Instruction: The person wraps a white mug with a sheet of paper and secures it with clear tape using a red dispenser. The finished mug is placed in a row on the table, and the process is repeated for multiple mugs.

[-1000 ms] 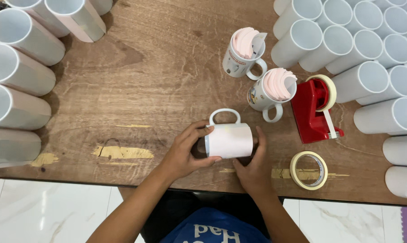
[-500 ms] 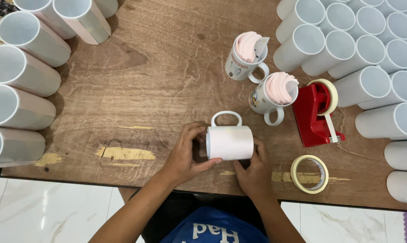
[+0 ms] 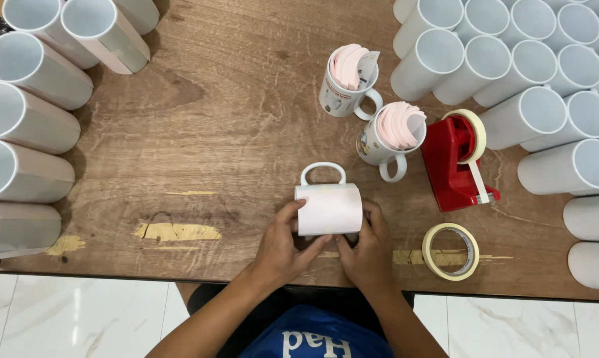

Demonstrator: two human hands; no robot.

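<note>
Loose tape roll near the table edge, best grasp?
The tape roll lies flat on the wooden table, hole up, right of the right hand. Probably come from above and pinch its wall, one finger inside the hole, one outside; its near rim is unobstructed.

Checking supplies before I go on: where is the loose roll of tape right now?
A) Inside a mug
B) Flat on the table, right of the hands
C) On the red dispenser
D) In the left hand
B: the loose tape roll lies flat on the table, just right of the right hand.

A white mug (image 3: 328,207) lies on its side, paper-wrapped, handle pointing away, near the table's front edge.
</note>
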